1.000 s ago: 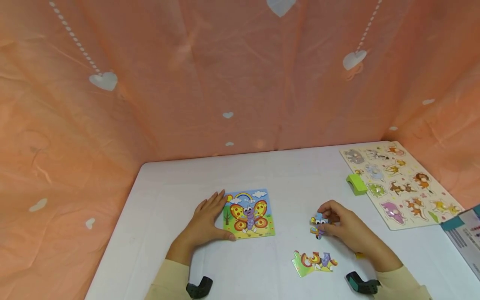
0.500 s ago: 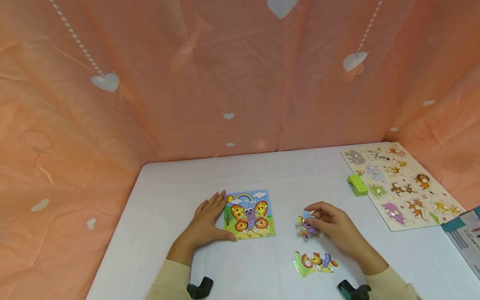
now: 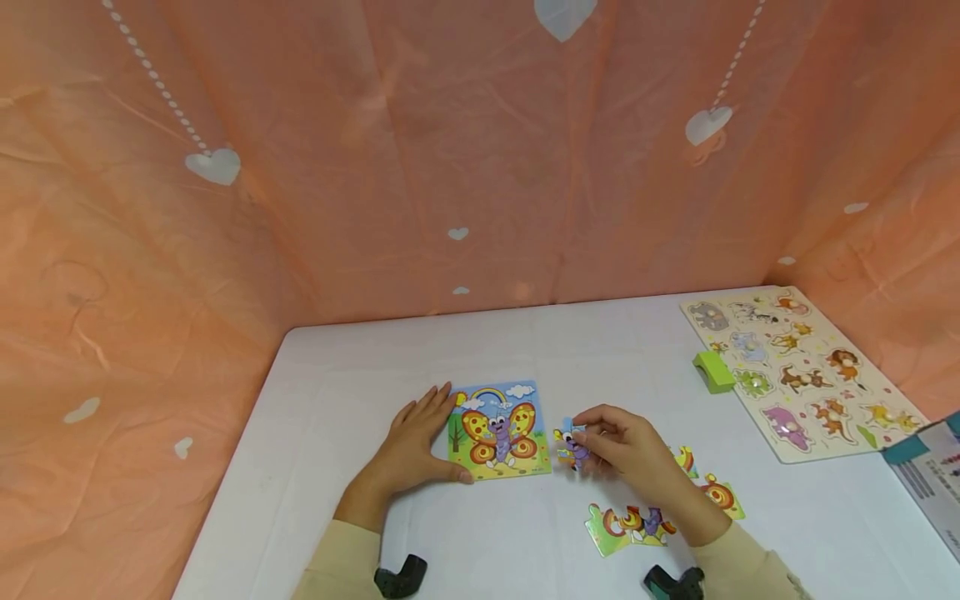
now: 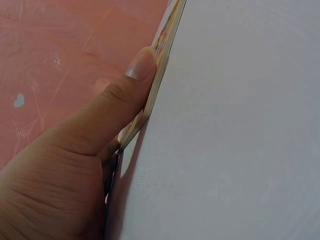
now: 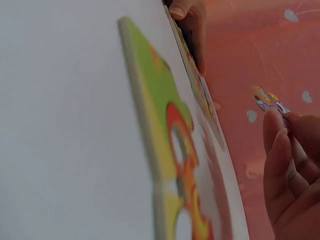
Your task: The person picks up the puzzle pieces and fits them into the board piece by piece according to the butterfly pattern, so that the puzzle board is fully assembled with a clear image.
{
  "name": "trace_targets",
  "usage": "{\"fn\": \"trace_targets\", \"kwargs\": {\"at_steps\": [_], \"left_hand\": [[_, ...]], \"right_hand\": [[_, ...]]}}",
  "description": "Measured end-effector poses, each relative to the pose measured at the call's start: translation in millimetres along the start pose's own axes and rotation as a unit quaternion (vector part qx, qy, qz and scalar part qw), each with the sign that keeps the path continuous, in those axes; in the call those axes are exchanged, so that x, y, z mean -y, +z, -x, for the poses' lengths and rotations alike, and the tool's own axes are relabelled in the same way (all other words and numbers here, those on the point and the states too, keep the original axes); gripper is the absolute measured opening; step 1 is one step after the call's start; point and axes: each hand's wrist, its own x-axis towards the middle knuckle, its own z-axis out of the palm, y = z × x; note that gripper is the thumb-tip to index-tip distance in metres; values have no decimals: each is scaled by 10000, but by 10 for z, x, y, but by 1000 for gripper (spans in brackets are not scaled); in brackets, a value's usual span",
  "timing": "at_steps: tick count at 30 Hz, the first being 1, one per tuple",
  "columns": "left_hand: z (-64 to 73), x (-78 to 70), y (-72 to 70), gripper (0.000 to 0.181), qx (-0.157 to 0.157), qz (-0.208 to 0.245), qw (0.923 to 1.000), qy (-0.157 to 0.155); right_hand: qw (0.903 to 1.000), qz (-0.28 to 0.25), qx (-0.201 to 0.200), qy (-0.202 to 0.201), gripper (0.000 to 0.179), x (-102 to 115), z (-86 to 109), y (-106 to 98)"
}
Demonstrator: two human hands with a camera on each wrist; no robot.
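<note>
A square butterfly puzzle board (image 3: pixel 500 467) lies flat at the centre of the table. My left hand (image 3: pixel 408 446) rests along its left side, fingers stretched toward the upper corner and thumb at the lower one; in the left wrist view the thumb (image 4: pixel 117 92) presses the board's edge (image 4: pixel 159 82). Just right of the board, my right hand (image 3: pixel 633 450) pinches a small blue and purple puzzle piece (image 3: pixel 564 437) between thumb and fingertips. The right wrist view shows this piece (image 5: pixel 265 99) raised in the fingers. Joined green and orange puzzle pieces (image 3: pixel 611 533) lie nearer the front.
Two more puzzle pieces, one with an orange ring (image 3: pixel 722 497), lie beside the right forearm. A large animal puzzle board (image 3: pixel 817 408) occupies the back right, with a green block (image 3: pixel 713 371) at its left edge. A box (image 3: pixel 930 475) stands at the right. Orange cloth (image 3: pixel 360 167) hangs behind.
My right hand has carried the pinched puzzle piece leftward, close to the butterfly board. The loose pieces by the right forearm have come into view. My left hand has stayed in place.
</note>
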Motion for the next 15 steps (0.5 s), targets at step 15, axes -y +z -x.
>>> {"fn": "trace_targets", "kwargs": {"at_steps": [15], "left_hand": [[-2,-20,-33,135,188,-114,9997,-104]], "right_hand": [[9995,-63,231,196,18,91,-421,354]]}}
